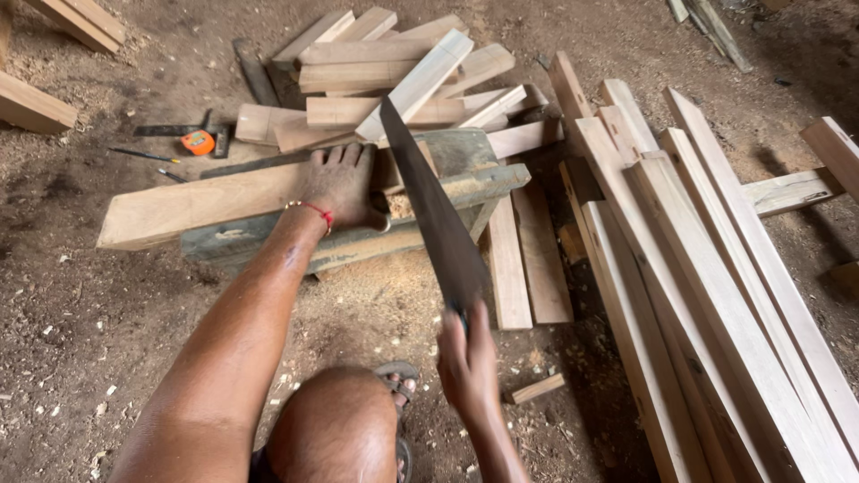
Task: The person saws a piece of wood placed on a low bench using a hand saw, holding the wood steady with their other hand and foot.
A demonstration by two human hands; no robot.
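Note:
My left hand (342,183) presses flat on a wooden plank (192,207) that lies across a grey, worn sawing block (465,183) on the dirt floor. A red thread bracelet circles that wrist. My right hand (465,358) is shut on the handle of a dark hand saw (429,201). Its blade runs up and away from me, and its edge meets the plank's right end just beside my left thumb. Sawdust lies at the cut. My knee and a sandalled foot (398,376) show at the bottom.
Cut wooden pieces are piled behind the block (394,67). Long pale planks (707,268) lean in a stack on the right. An orange tape measure (198,141), a square and a pencil lie on the dirt at left. Sawdust and offcuts litter the floor.

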